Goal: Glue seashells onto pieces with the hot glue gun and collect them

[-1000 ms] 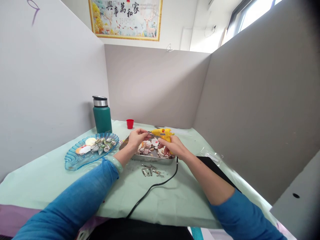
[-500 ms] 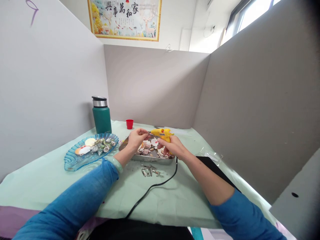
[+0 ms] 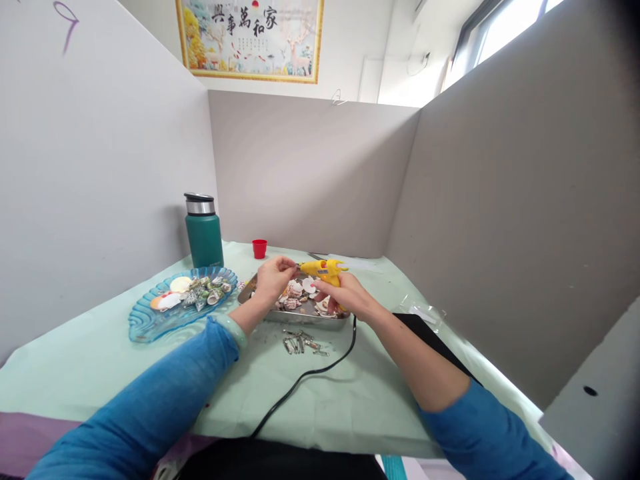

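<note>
My right hand (image 3: 346, 293) is wrapped round the handle of a yellow hot glue gun (image 3: 323, 268), whose nozzle points left. Close to that nozzle, my left hand (image 3: 275, 278) has its thumb and fingers pinched together; whatever is between them is too small or hidden to make out. Both hands are above a shallow metal tray (image 3: 310, 319) holding several seashells (image 3: 295, 290). On the cloth in front of the tray lies a small heap of metal pin clasps (image 3: 301, 343). A black cord (image 3: 300, 381) runs from the gun towards the table's front edge.
To the left, a blue glass dish (image 3: 150, 327) bears shells. Behind it stands a green bottle (image 3: 204, 237). A red cup (image 3: 259, 249) is at the back. Clear plastic bags (image 3: 423, 312) and a black flat item (image 3: 435, 343) lie right. Grey partitions (image 3: 315, 173) enclose the table.
The glue gun has tipped very slightly in my right hand. My left hand stays at its nozzle, and all else looks the same.
</note>
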Available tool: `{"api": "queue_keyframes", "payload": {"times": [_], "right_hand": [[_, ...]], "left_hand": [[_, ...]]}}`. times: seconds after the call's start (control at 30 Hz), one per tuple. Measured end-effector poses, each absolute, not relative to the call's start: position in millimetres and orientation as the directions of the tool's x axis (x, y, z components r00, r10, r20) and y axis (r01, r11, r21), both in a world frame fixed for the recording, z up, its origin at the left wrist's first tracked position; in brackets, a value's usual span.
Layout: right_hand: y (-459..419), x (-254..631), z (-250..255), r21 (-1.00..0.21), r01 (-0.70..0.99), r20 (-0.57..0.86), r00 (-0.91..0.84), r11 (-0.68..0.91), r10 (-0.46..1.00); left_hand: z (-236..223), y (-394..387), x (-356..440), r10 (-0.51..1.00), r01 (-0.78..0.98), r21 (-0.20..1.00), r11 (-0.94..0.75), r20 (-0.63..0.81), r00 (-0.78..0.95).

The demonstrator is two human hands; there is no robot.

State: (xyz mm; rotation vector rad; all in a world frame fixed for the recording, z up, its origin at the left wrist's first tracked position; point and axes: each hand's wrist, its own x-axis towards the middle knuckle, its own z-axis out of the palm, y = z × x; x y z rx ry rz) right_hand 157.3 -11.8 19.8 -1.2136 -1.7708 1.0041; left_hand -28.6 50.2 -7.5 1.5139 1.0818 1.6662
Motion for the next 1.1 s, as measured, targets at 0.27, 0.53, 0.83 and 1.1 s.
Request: {"api": "queue_keyframes", "payload": {"times": [0.27, 0.53, 0.83, 1.1], "right_hand": [[-10.4, 157.3, 18.9, -0.901, 0.332, 0.199, -0.252, 0.278, 0.947], [-12.7, 156.0, 21.0, -0.897, 0.354, 0.199, -0.214, 0.266, 0.956], [-16.0, 155.1, 22.0, -0.894, 0.367, 0.184, -0.226, 0.258, 0.957], [-11.5, 157.1, 18.8, -0.891, 0.363, 0.196, -0.234, 0.272, 0.952]], "left_hand": [[1.1, 39.8, -24.8, 0.943, -0.168, 0.928, -0.332, 0.323, -0.081], [-2.7, 43.0, -28.8, 0.969, -0.299, 0.926, -0.233, 0.247, 0.010], [-3.0, 46.3, -28.9, 0.970, -0.320, 0.916, -0.242, 0.229, -0.078], [-1.6, 44.7, -29.3, 0.964, -0.315, 0.912, -0.264, 0.240, -0.113]]}}
